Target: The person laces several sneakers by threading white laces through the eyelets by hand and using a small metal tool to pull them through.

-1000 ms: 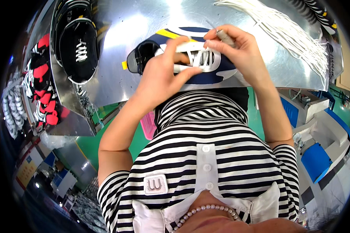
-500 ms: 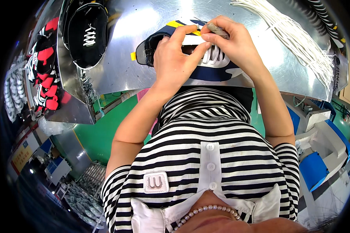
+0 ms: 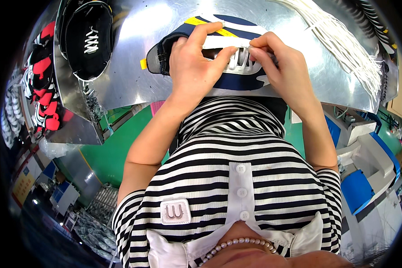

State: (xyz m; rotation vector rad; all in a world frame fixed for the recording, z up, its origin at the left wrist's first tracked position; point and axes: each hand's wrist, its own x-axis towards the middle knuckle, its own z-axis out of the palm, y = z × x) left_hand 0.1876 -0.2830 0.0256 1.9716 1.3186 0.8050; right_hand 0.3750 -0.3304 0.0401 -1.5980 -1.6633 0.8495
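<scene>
Now both hands sit on the navy-and-white shoe (image 3: 230, 80), which lies on the shiny metal bench (image 3: 138, 53) just ahead of the striped shirt (image 3: 236, 147).

Left hand (image 3: 194, 67): palm over the shoe's collar end, fingers spread across the upper, thumb and forefinger closed together on the white lace (image 3: 236, 58) at the eyelet rows. Right hand (image 3: 281, 67): fingertips pinched shut on the same lace from the other side, meeting the left fingertips over the tongue.

Change noted: one second ago the right hand was raised above the shoe with the lace end held up; half a second ago it was lower; at this moment it is down at the eyelets, fingertip to fingertip with the left. The left hand has slid from the toe area toward the lacing. The shoe itself has barely shifted on the bench. Judgement: the lace end has been brought to an eyelet, so the threading of one row looks to be under way, not finished.

Surroundings: a bundle of loose white laces (image 3: 339, 44) fans out on the bench to the right, apart from the hands. A black shoe (image 3: 87, 40) with white lacing rests at far left, untouched. Red-and-black shoes (image 3: 44, 89) are stacked beyond the bench edge.
</scene>
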